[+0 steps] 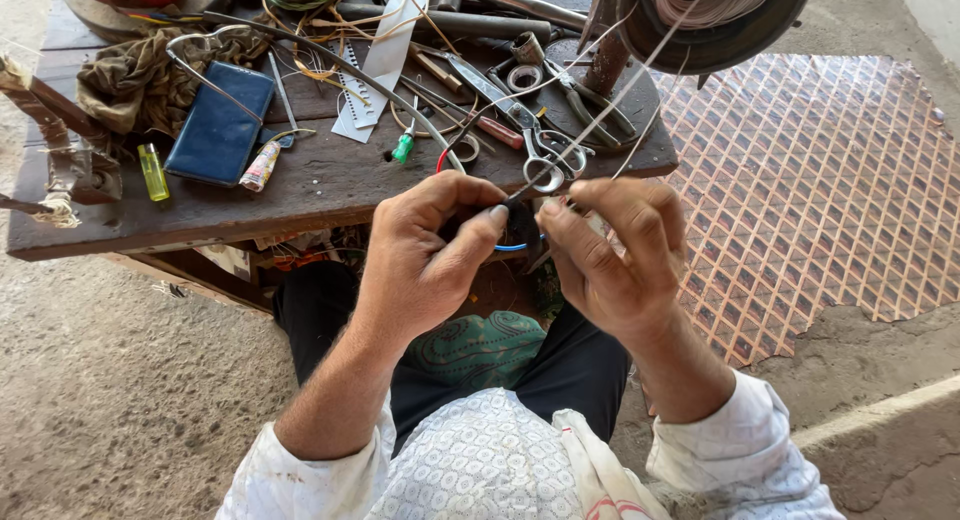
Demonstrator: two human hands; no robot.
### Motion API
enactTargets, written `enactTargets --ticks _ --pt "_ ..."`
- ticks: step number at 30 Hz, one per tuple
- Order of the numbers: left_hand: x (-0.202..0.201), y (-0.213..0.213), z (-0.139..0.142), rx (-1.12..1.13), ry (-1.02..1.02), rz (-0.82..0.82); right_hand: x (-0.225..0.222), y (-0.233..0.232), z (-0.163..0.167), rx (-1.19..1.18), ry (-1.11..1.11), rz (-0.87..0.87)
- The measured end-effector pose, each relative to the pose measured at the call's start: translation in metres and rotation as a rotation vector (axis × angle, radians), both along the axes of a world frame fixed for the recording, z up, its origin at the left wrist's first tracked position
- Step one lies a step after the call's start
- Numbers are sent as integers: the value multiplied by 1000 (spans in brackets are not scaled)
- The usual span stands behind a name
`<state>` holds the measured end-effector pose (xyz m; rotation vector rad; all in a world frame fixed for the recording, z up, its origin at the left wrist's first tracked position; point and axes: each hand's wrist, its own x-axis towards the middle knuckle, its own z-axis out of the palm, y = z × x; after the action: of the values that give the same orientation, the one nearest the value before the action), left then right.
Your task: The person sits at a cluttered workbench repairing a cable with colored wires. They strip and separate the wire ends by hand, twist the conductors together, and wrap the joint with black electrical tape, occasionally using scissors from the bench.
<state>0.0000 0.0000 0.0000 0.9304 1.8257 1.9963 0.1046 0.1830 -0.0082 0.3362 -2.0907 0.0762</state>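
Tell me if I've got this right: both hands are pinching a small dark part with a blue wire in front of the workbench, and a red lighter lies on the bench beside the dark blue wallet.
Not quite. In the head view the lighter is yellow-green, not red. The rest holds: the left hand and right hand pinch the small dark part with the blue wire in front of the workbench, and the lighter lies beside the dark blue wallet.

Dark wooden workbench (330, 185) carries a blue rectangular phone case (220, 125), yellow-green plastic lighter (153, 172), steel scissors (545, 150); patterned woven mat (810, 180) alongside
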Motion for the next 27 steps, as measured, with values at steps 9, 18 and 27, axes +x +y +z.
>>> enactTargets --ticks 9,18,27 --pt "-8 -1 0 32 11 -60 -18 7 22 115 -10 120" --pt "-4 4 -6 132 36 91 -2 0 40 79 -39 245" --pt "4 -1 -8 38 756 290 -26 -5 91 -19 -197 287"
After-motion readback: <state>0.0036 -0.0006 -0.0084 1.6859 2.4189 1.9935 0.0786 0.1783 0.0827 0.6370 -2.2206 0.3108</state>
